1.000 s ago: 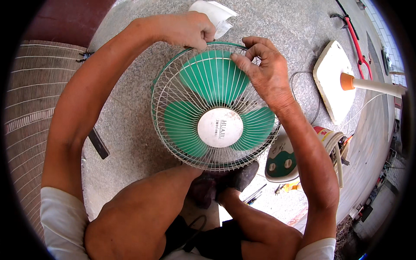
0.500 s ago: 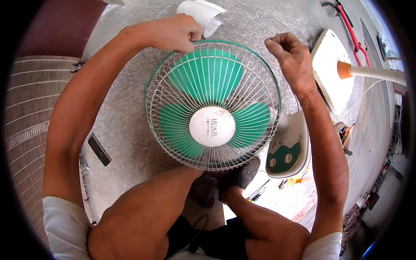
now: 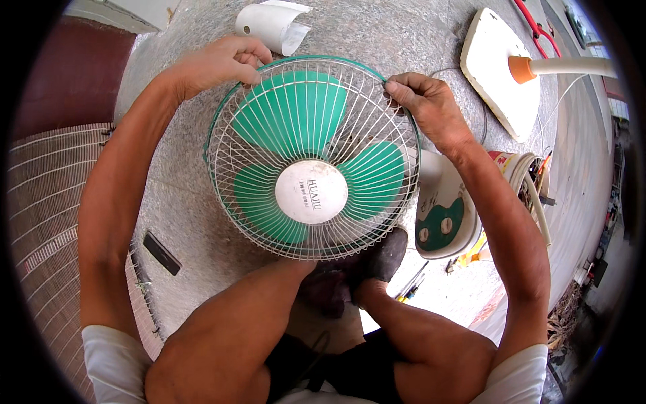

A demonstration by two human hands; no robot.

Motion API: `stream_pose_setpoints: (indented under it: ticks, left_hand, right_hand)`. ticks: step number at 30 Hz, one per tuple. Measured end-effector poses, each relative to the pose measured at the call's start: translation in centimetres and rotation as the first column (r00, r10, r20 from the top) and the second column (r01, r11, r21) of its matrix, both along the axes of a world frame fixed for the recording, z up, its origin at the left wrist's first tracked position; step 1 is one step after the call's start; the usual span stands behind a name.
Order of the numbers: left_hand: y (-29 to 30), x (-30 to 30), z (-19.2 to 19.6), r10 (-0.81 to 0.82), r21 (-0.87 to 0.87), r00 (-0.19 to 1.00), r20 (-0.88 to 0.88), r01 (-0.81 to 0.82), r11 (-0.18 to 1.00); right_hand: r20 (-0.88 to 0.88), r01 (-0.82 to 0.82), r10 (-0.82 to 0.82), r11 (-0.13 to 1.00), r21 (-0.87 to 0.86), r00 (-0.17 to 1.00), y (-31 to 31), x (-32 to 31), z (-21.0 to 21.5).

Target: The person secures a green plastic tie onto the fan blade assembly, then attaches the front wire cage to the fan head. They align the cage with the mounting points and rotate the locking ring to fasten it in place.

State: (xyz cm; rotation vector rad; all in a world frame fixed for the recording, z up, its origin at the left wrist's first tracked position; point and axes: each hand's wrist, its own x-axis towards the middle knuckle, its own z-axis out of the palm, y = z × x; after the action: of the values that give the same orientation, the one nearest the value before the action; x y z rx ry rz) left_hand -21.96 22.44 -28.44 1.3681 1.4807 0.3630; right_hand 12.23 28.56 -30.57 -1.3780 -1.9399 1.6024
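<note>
A round fan head with a wire guard lies face up between my knees and hands. Green blades show through the wires around a white center disc. My left hand has its thumb over the guard's green rim at the upper left and its fingers on the outer side. At the upper right, my right hand pinches the same rim between thumb and curled fingers. A white control housing with a green panel sits beside the guard, partly behind it.
A curved white cover lies beyond my left hand. On the right are a white fan base with a pole, red-handled cutters and a bucket of odds and ends. A dark phone rests on the floor at left; screwdrivers lie near my foot.
My right hand has come in from beside the guard and now grips its rim. My left hand has slid a little along the rim toward the left. The whole view has shifted somewhat.
</note>
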Motion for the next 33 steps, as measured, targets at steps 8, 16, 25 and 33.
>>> stream_pose_setpoints:
  ticks: [8, 16, 25, 33]
  left_hand:
    - [-3.9, 0.9, 2.2, 0.124, 0.298, 0.986, -0.110, -0.086, 0.951]
    - [-11.6, 0.9, 0.8, 0.488, 0.420, 0.849, -0.201, -0.375, 0.827]
    - [-22.7, 5.8, -2.6, 0.850, -0.357, 0.521, 0.076, -0.782, 0.511]
    - [-24.8, 7.5, -1.8, 0.853, -0.402, 0.521, 0.023, -0.777, 0.485]
  right_hand:
    - [0.038, 0.053, -0.061, 0.983, 0.176, 0.997, -1.9, 0.9, 0.7]
    - [0.102, 0.017, -0.043, 0.970, 0.244, 0.994, -3.5, 3.4, 0.4]
    - [0.147, 0.023, -0.080, 0.935, 0.354, 0.986, -3.7, 3.4, 0.0]
    - [0.272, -0.049, -0.091, 0.882, 0.469, 0.958, -8.5, 4.4, 3.2]
